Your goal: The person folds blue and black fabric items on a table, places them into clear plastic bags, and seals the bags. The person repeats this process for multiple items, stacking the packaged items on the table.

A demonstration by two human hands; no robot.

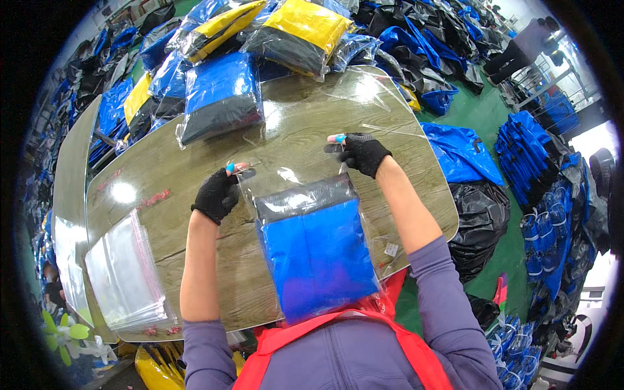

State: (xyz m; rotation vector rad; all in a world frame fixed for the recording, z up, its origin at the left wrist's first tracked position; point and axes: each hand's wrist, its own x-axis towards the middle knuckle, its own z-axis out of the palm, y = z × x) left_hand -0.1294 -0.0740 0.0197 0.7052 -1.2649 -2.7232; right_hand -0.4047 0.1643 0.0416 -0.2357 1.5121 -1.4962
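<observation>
In front of me a clear plastic bag (289, 175) holds a folded blue and black fabric item (318, 250), black end away from me. It lies at the table's near edge, against my body. My left hand (220, 194), in a black glove with bare fingertips and blue tape on one finger, pinches the bag's far left corner. At the far right corner, my right hand (365, 154), gloved and taped the same way, is closed on the plastic, though its fingertips partly hide the grip. Between the hands the bag's mouth is stretched flat.
Flat clear bags (127, 270) lie stacked on the wood-grain table (188, 195) at left. A packed blue and black bundle (223, 94) and a yellow one (309, 29) sit along the far edge. Blue stacks (530, 153) stand on the right floor; a person (530, 45) is beyond.
</observation>
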